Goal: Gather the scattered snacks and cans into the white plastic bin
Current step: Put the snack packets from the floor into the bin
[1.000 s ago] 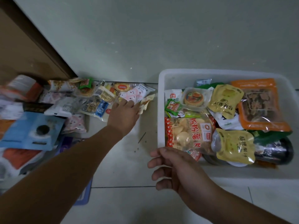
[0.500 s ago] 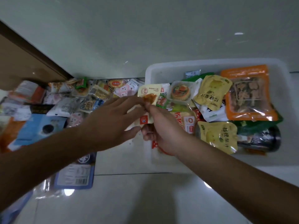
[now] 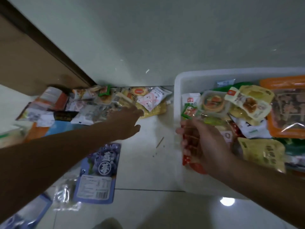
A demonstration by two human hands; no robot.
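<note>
We look down at a pale tiled floor (image 3: pixel 148 204) that meets a wall at twelve o'clock, with a brown door (image 3: pixel 24 63) at ten o'clock.

The white bin (image 3: pixel 177 96) sits at three o'clock, already heaped with snacks. An orange pouch (image 3: pixel 287 104) lies along its far three-o'clock side and a yellow packet (image 3: pixel 262 154) near its six-o'clock edge. A tan packet (image 3: pixel 247 103) rests partly over a round cup snack (image 3: pixel 213 102). A small green packet (image 3: pixel 189 112) is tucked by the nine-o'clock wall.

The right hand (image 3: pixel 203 142) hovers over the bin's eight-o'clock corner, above a red bag (image 3: pixel 196 167). Its fingers are loosely bent and apart, and we see nothing gripped in them, though motion blur softens the detail.

The left hand (image 3: pixel 127 123) reaches toward eleven o'clock with fingers straight and thumb spread wide, holding nothing. Its fingertips are at the near edge of the scattered pile (image 3: pixel 92 103), which lies along the wall at ten o'clock, well apart from the bin. They sit just beside some yellow packets (image 3: pixel 155 109) and a white packet (image 3: pixel 151 100) — we cannot tell whether they touch.

A blue pouch (image 3: pixel 99 172) lies flat on the floor at seven o'clock, partly under the left forearm. A thin stick (image 3: pixel 160 142) lies on the tiles between the two hands.
</note>
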